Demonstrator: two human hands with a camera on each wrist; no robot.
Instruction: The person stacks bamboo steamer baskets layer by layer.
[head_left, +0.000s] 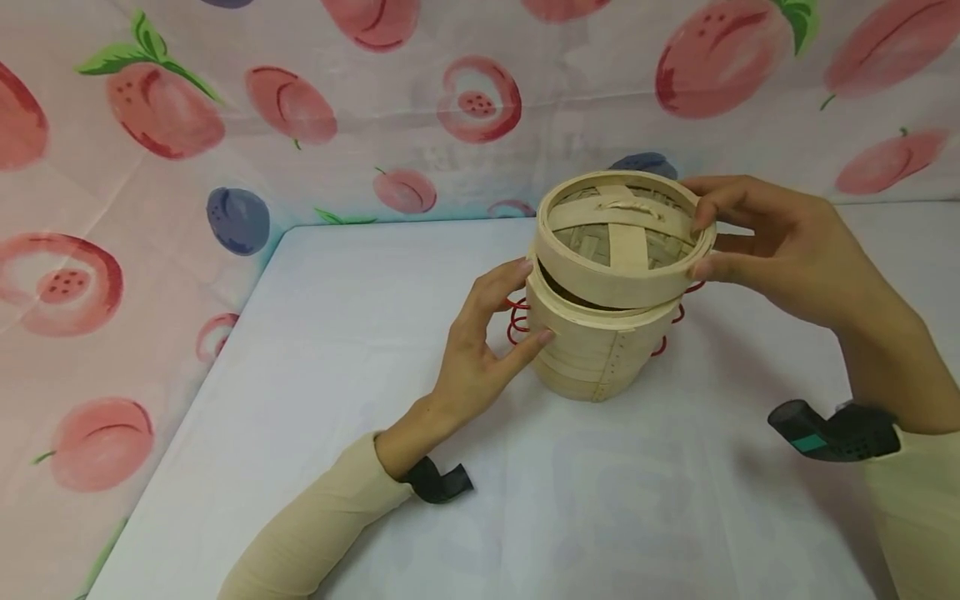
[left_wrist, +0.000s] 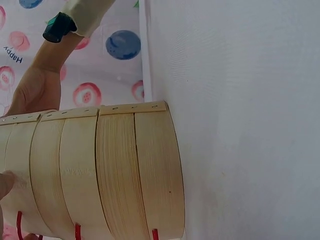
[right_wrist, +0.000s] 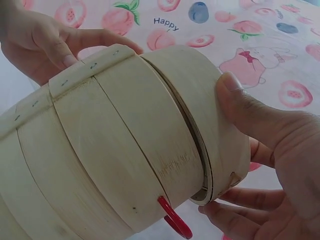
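A round bamboo steamer (head_left: 577, 358) of stacked tiers stands upright on the white table, with red rings along its sides. Its woven lid (head_left: 630, 287) sits askew on top, raised at the near left so that a dark gap shows. My right hand (head_left: 787, 242) grips the lid's right rim between thumb and fingers; the right wrist view shows the thumb on one side of the lid (right_wrist: 200, 75) and fingers on the other. With thumb and fingers, my left hand (head_left: 480, 342) holds the steamer's left side near its upper edge. The steamer's inside is hidden.
A white cloth covers the table (head_left: 300, 375). Behind and to the left hangs a pink curtain (head_left: 337, 175) printed with peaches. A dark wrist camera (head_left: 832, 429) sits on the right wrist, another camera (head_left: 438, 482) on the left.
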